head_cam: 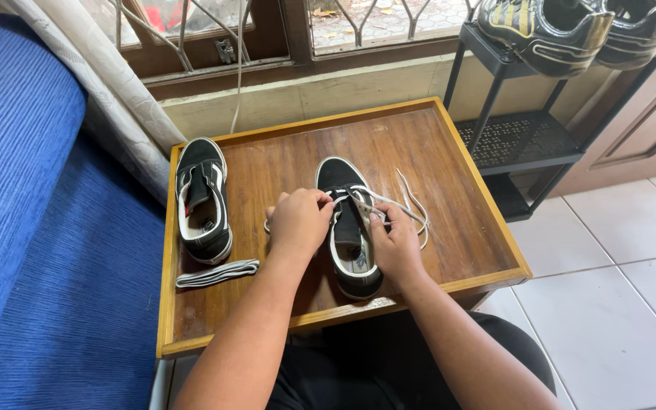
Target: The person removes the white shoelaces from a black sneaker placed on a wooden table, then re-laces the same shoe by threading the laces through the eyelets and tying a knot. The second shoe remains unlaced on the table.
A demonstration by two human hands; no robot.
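A black sneaker with a white sole [348,228] lies toe-away in the middle of a wooden tray table [449,190]. My left hand [298,222] grips its left side near the eyelets and pinches a white shoelace [408,205]. My right hand [392,241] holds the same lace at the shoe's right side; the lace's loose ends trail to the right over the wood. A second black sneaker [203,199], unlaced, lies at the table's left. Below it rests a folded white shoelace [218,273].
A blue sofa [32,228] runs along the left. A black metal shoe rack [521,137] with dark striped shoes [548,30] on top stands at the right. White floor tiles [616,281] lie to the right. A barred window [267,30] is behind the table.
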